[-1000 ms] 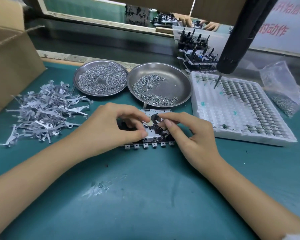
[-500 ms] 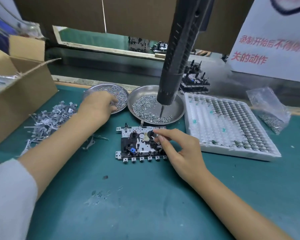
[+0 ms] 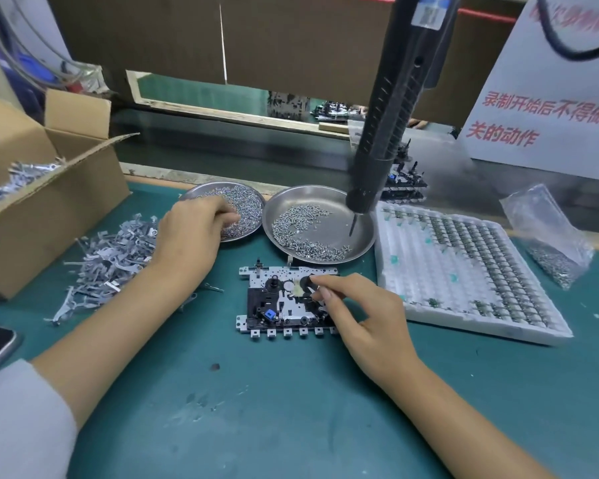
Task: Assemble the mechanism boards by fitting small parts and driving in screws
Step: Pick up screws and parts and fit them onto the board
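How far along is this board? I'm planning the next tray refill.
Done: the black-and-white mechanism board on the green mat already carries black spindles and a blue part. In hand: the right hand holds a small part at its right spindle, while the left hand reaches into the left round steel dish of screws. Left: driving screws; the hanging black electric screwdriver is untouched.

Open green counter [image 3: 291,426] is left in front of the board [image 3: 284,302], between the two forearms. The far side is closed off by two screw dishes [image 3: 320,198], set side by side, and the hanging driver [image 3: 388,108], whose tip is held over the right dish. The left flank is crowded by a metal parts pile [image 3: 108,257] and a box [image 3: 49,202], the right by a white tray [image 3: 464,271].
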